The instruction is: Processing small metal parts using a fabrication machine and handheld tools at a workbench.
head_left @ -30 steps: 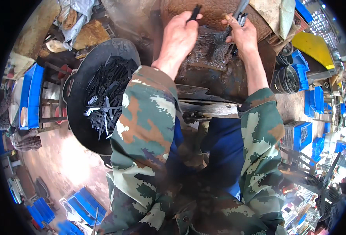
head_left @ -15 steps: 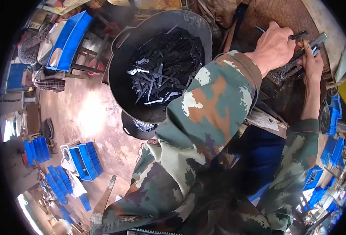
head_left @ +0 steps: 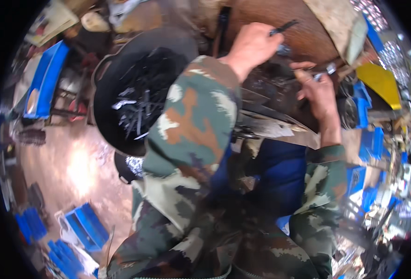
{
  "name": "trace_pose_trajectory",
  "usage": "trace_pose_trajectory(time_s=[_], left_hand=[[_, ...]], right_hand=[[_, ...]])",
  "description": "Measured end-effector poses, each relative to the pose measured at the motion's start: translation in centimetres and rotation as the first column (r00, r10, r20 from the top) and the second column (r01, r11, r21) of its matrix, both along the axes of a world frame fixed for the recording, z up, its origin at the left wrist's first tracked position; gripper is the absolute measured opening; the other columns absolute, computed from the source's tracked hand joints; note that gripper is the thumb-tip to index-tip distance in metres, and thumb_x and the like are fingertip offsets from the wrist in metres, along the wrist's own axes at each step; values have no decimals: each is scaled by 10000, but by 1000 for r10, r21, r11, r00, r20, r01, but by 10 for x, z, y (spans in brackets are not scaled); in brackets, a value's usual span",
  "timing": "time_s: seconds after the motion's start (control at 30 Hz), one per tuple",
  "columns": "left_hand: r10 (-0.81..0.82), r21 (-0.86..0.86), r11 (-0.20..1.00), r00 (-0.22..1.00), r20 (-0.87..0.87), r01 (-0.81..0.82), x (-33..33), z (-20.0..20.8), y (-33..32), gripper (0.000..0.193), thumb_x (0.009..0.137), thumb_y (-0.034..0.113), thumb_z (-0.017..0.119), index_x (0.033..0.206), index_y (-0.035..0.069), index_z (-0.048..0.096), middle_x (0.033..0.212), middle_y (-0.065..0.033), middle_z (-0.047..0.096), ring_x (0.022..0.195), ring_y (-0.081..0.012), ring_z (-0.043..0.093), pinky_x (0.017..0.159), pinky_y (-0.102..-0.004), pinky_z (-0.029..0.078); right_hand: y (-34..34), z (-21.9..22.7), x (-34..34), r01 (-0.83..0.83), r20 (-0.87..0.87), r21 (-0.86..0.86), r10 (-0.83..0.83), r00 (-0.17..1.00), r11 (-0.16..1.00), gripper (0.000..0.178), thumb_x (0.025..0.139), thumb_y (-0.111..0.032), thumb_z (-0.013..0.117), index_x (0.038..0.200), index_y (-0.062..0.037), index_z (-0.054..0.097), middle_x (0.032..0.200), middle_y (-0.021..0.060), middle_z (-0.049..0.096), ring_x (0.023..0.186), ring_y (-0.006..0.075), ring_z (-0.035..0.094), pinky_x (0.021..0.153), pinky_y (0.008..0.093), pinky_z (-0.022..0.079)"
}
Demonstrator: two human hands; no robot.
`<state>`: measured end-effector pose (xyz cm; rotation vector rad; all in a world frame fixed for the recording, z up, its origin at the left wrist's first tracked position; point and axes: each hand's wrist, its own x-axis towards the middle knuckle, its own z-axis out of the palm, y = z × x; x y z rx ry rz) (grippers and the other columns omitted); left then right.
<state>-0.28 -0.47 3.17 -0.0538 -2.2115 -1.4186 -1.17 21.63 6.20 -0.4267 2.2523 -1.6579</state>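
My left hand [head_left: 253, 45] is closed around a thin dark metal strip [head_left: 284, 28], whose end sticks out to the right above the brown work surface [head_left: 291, 14]. To its right, my right hand [head_left: 321, 93] lies low over the dark, grimy middle of that surface, its fingers pointing left. A bright metal piece [head_left: 330, 69] shows just past its knuckles. Motion blur hides whether the fingers grip it. Left of my left sleeve stands a large black tub [head_left: 102, 109] with several dark and shiny metal strips [head_left: 140, 104] piled inside.
Under the tub's near edge, a smaller black container [head_left: 122, 165] holds shiny pieces. Blue bins stand on the floor at lower left [head_left: 87, 228] and to the right [head_left: 372, 144]. A yellow panel [head_left: 377, 83] stands beyond my right hand. A blue tray [head_left: 47, 79] is at upper left.
My view has swung, so the scene shifts left. My hands have drawn apart: the left is lifted away with the dark strip, the right stays low over the work surface.
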Motion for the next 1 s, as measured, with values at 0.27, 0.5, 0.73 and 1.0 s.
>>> trace_pose_trajectory(time_s=[0.27,0.5,0.73,1.0], left_hand=[[-31,-178,981,967,252,78,-6,-21,6,294,857,341,600,937,82,713,905,-209,680,905,-407,643,784,-472,503],[-15,-397,866,811,585,303,-11,-40,9,292,880,308,639,1093,123,712,1049,-183,688,1022,-385,630,869,-445,507],[-138,-317,876,819,557,363,-20,-59,1,280,886,218,631,1086,30,689,953,-180,700,918,-315,660,838,-402,493],[-434,263,899,799,417,351,-3,-19,21,232,928,243,617,974,40,720,802,25,679,568,-48,380,518,-225,310]], right_hand=[[34,-38,67,-348,-372,376,484,792,859,335,726,12,758,1034,-8,629,1159,138,651,1072,293,638,919,355,506],[49,-50,62,-403,-351,436,564,747,805,371,712,134,596,1050,-12,642,1167,91,648,1045,260,635,852,335,541],[28,-18,36,156,270,-83,-129,954,984,183,928,-136,639,1062,-11,635,970,92,676,581,72,515,509,249,470],[7,-25,8,331,278,-379,-235,931,864,208,960,-144,607,1123,-18,577,967,88,662,496,79,392,551,281,460]])
